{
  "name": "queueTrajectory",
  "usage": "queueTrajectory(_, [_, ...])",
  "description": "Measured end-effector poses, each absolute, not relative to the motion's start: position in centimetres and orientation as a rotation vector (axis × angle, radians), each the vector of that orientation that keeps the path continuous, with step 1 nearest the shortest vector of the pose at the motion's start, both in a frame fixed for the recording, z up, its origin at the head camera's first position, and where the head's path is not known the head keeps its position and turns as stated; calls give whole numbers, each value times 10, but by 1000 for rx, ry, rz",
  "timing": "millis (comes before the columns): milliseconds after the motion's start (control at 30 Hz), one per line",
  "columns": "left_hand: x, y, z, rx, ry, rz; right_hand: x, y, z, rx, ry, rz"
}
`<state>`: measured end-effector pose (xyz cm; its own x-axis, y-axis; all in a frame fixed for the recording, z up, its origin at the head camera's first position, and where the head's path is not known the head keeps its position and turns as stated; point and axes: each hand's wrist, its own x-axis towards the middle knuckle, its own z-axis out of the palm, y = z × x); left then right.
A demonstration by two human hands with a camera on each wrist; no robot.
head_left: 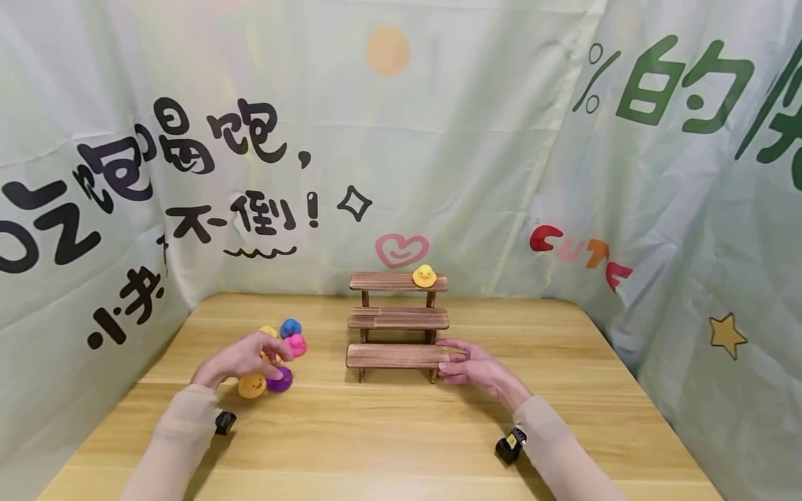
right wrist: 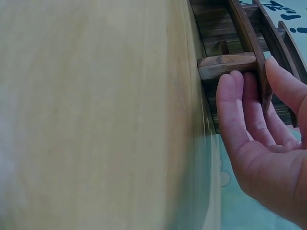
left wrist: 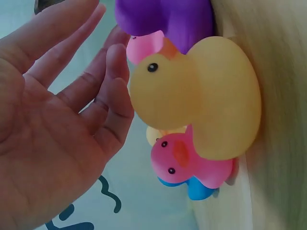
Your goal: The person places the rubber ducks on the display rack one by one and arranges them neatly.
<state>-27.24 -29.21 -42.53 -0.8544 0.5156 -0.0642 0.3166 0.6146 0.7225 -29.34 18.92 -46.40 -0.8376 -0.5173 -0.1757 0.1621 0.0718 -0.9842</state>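
Over a cluster of small rubber ducks on the left of the table, my left hand (head_left: 246, 356) hovers with its fingers loosely bent around nothing. Beside its fingertips are a purple duck (head_left: 282, 380) and a pink duck (head_left: 297, 345). An orange-yellow duck (head_left: 252, 386) sits below the palm, and a blue duck (head_left: 291, 328) lies behind. In the left wrist view a yellow duck (left wrist: 225, 100) is close to the fingers. My right hand (head_left: 481, 372) holds the right end of the lowest shelf of a three-tier wooden stand (head_left: 396, 355), thumb above and fingers beneath.
On the stand's top shelf, toward the right, sits a yellow duck (head_left: 425, 277). The stand is on a light wooden table (head_left: 388, 445). Printed cloth (head_left: 470, 174) hangs behind the table and along its sides.
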Motion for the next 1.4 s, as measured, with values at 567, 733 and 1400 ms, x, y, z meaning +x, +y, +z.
queueTrajectory(567, [-271, -292, -430, 588, 2547, 1001, -295, 188, -465, -349, 1872, -1827])
queueTrajectory(733, [-272, -291, -430, 544, 2556, 972, -297, 186, -463, -345, 1869, -1836])
queueTrajectory(1400, [-275, -287, -428, 697, 2657, 968, -294, 189, -465, -349, 1853, -1834])
